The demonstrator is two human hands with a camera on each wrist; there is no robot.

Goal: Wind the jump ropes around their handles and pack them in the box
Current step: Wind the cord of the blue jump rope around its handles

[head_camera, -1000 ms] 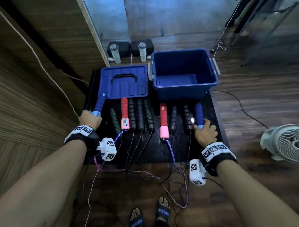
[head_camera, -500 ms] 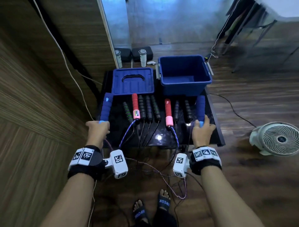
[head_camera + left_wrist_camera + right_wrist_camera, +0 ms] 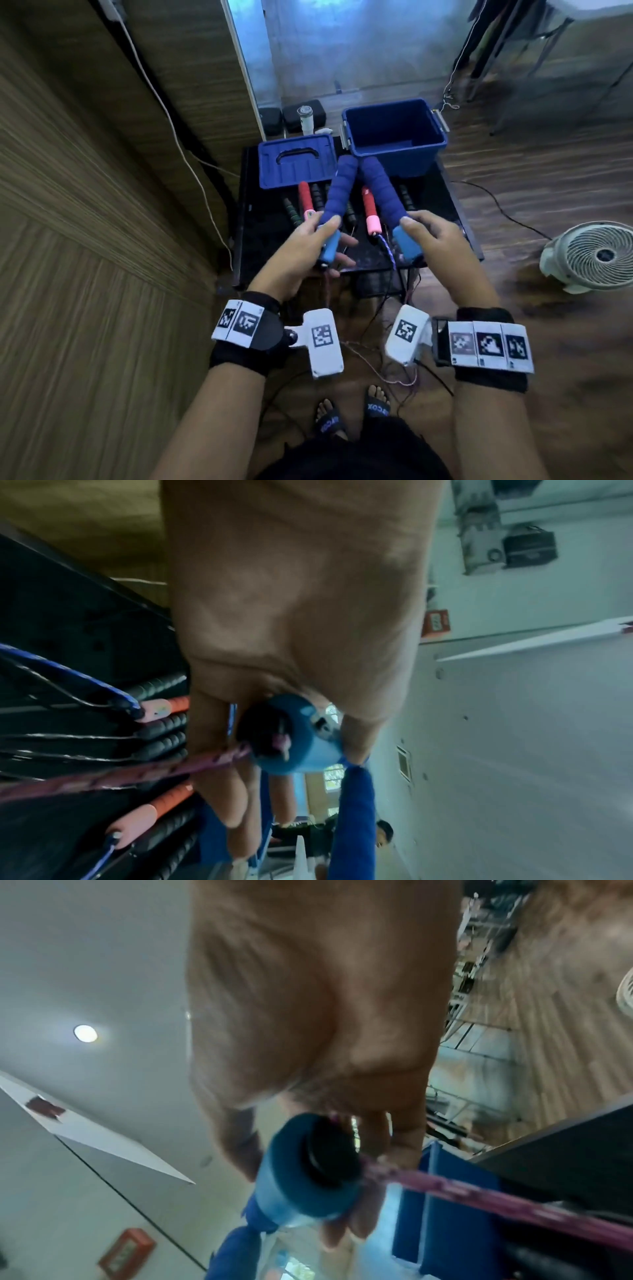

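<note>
The box (image 3: 394, 137) stands open at the table's (image 3: 459, 219) far right corner; its interior is unobstructed from above. To its left, the lid (image 3: 296, 164) lies flat, covering the far left corner. Between you and both, a row of handles (image 3: 303, 198) crosses the table. Their cords (image 3: 387, 246) trail over the near edge and tangle on the floor by your feet. A wall (image 3: 102, 205) closes off the left side, and a fan (image 3: 596, 257) stands on the floor to the right.

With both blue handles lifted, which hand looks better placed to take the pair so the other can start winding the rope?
Probably the left hand: its lower fingers are spread loosely beside its blue handle. The right hand is curled round its own handle. It's a close call.
</note>
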